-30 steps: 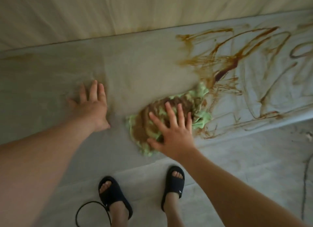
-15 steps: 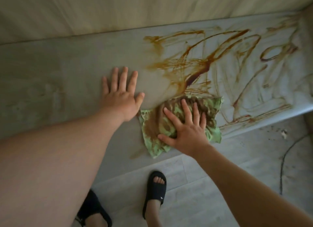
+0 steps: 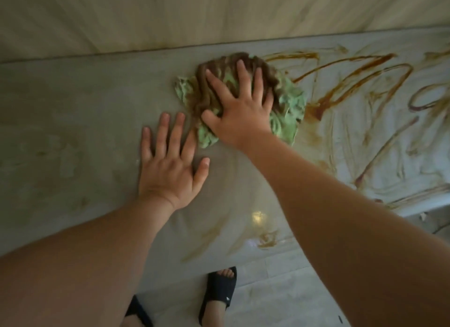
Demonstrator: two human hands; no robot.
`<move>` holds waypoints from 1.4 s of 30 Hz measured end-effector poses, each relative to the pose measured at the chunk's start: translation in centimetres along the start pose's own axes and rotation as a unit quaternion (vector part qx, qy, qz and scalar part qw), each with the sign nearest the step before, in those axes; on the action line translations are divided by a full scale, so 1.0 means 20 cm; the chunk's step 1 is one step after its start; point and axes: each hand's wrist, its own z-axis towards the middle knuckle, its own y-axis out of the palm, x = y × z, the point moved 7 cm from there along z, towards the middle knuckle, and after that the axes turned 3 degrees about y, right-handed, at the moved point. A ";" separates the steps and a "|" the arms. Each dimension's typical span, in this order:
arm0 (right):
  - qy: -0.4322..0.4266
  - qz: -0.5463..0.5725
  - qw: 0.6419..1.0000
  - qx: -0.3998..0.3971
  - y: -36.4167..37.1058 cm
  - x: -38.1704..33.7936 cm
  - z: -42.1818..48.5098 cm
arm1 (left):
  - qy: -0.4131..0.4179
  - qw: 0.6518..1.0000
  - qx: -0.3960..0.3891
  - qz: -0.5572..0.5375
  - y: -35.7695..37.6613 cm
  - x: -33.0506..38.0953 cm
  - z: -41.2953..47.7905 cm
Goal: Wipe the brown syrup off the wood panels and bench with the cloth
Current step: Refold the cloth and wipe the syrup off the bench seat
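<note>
A green cloth (image 3: 289, 107), heavily stained brown, lies bunched on the grey bench (image 3: 73, 112) near its back edge. My right hand (image 3: 241, 107) presses flat on the cloth with fingers spread. My left hand (image 3: 170, 165) rests flat on the bare bench just left and in front of the cloth. Brown syrup streaks (image 3: 353, 83) loop across the bench to the right of the cloth. Fainter smears (image 3: 265, 239) sit near the front edge.
A pale wood panel wall (image 3: 219, 12) rises behind the bench. Below the front edge is a light floor (image 3: 280, 302) with my feet in black sandals (image 3: 219, 292). A small scrap (image 3: 422, 215) lies on the floor at right.
My right hand has pushed the cloth from the front of the bench up toward the back edge. My left hand has stayed flat on the bench and now lies in front of the cloth.
</note>
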 end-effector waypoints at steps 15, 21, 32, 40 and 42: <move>0.056 -0.029 0.995 0.075 -0.15 0.32 0.13 | 0.010 0.998 0.054 -0.006 0.00 -0.01 -0.01; 0.321 0.063 0.942 0.069 -0.23 0.86 0.00 | 0.006 0.998 0.061 -0.013 0.00 -0.01 -0.01; -0.062 -0.069 0.996 0.018 0.21 0.19 -0.77 | 0.015 0.997 0.067 -0.038 -0.02 -0.03 -0.02; 0.127 -0.052 0.990 0.024 0.09 0.51 -0.59 | 0.005 0.997 0.064 -0.045 -0.02 -0.03 -0.03; 0.178 -0.023 0.984 0.023 0.13 0.38 -0.54 | 0.003 0.997 0.068 -0.041 -0.02 -0.03 -0.04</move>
